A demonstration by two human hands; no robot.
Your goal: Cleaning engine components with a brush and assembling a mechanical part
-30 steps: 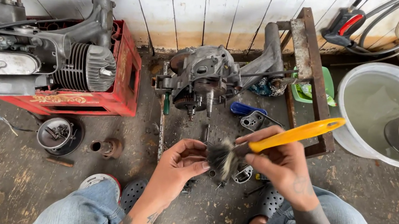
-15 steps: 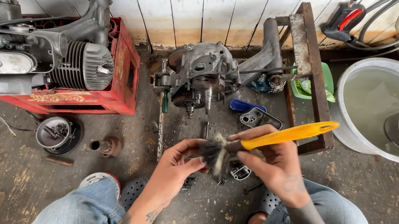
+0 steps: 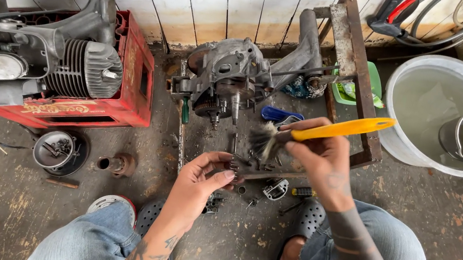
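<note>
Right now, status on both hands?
Right hand grips yellow-handled brush. Left hand holds small metal part under the bristles. Engine case just beyond.

yellow-handled brush (image 3: pixel 312 134), bristles over small metal part (image 3: pixel 250 171)

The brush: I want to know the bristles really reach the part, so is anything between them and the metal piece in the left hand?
Nothing visible. The brush, held in the right hand, has its bristles right over the metal piece that the left hand holds.
</note>
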